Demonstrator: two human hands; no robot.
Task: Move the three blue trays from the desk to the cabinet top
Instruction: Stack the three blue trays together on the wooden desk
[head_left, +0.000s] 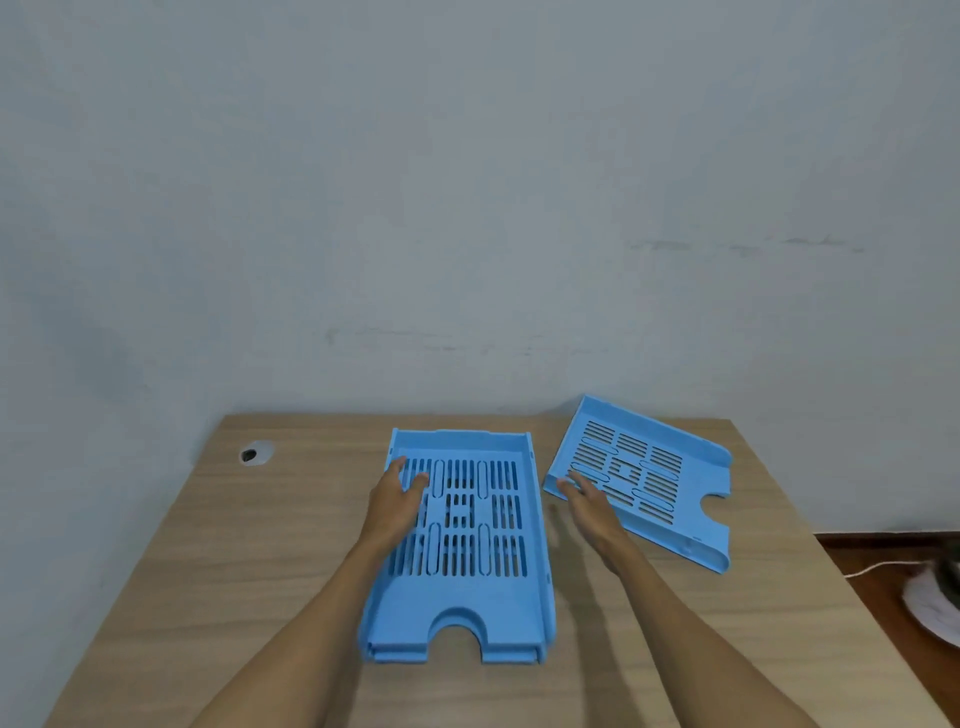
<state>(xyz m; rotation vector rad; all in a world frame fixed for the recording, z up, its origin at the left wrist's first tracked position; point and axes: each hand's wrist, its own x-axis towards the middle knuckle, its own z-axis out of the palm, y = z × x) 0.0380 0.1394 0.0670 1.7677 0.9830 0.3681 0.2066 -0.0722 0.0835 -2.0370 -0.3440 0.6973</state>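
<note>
Two blue slotted trays lie nested as one stack (467, 597) in the middle of the wooden desk (208, 571), cut-out end toward me. A third blue tray (654, 467) lies apart at the back right, turned at an angle. My left hand (397, 501) rests flat inside the top tray of the stack, near its left wall, fingers spread. My right hand (592, 506) is open, its fingertips touching the near left corner of the angled tray. Neither hand grips anything.
A grey wall rises right behind the desk. A cable hole (254, 453) is in the desk's back left. To the right, on a dark floor, lie a white cable (872, 569) and a white bundle (935, 608). No cabinet is in view.
</note>
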